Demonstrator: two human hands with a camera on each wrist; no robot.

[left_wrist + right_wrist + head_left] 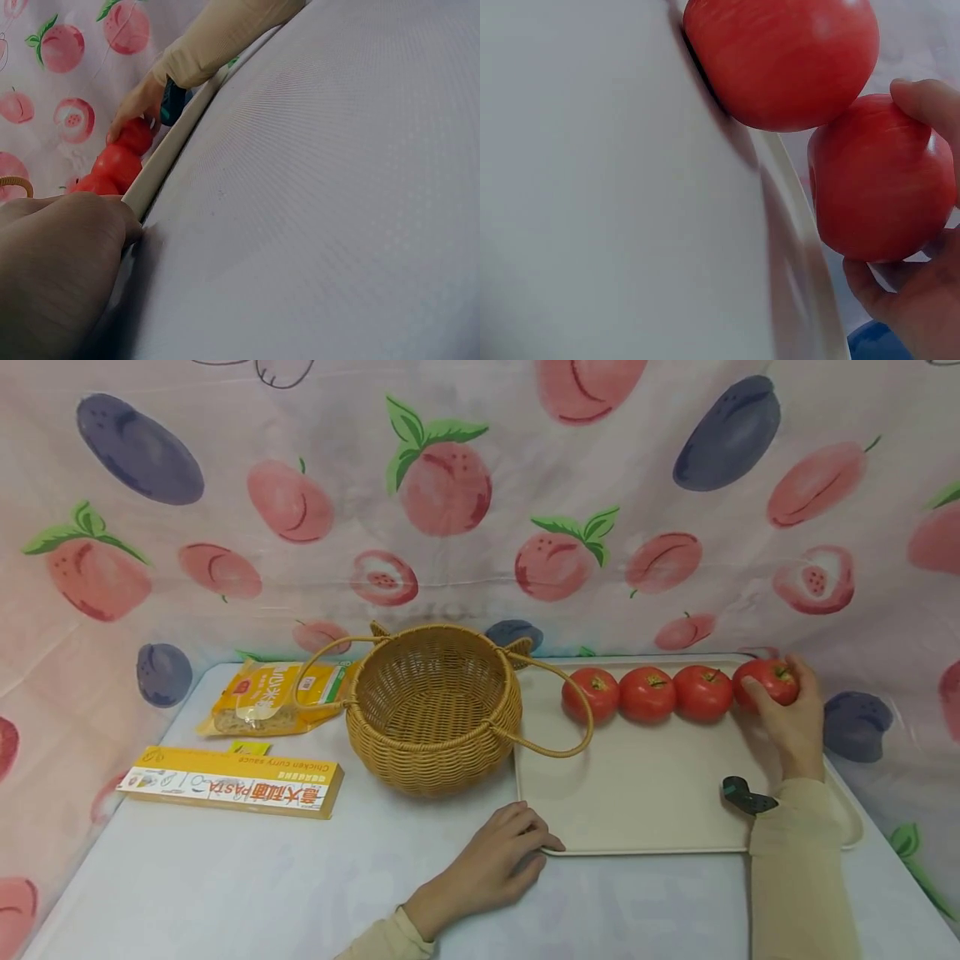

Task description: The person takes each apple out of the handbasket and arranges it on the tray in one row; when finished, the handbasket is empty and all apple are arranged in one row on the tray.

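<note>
At the far right of the tray (637, 793), my right hand (797, 718) grips a red apple (885, 180), thumb on one side and fingers on the other. This apple ends a row of several; the neighbouring apple (787, 60) sits right beside it, and another apple (647, 695) and the leftmost apple (590, 695) follow along the tray's back. My left hand (491, 864) rests on the table by the tray's near left corner, fingers loosely bent, a fingertip at the rim. In the left wrist view, the back of the left hand (64, 270) hides its fingers.
A wicker basket (435, 768) stands left of the tray, one handle (555, 752) reaching over the tray and leftmost apple. Further left lie a yellow food packet (270, 693) and a long pasta box (232, 783). A fruit-patterned cloth (480, 568) hangs behind the table.
</note>
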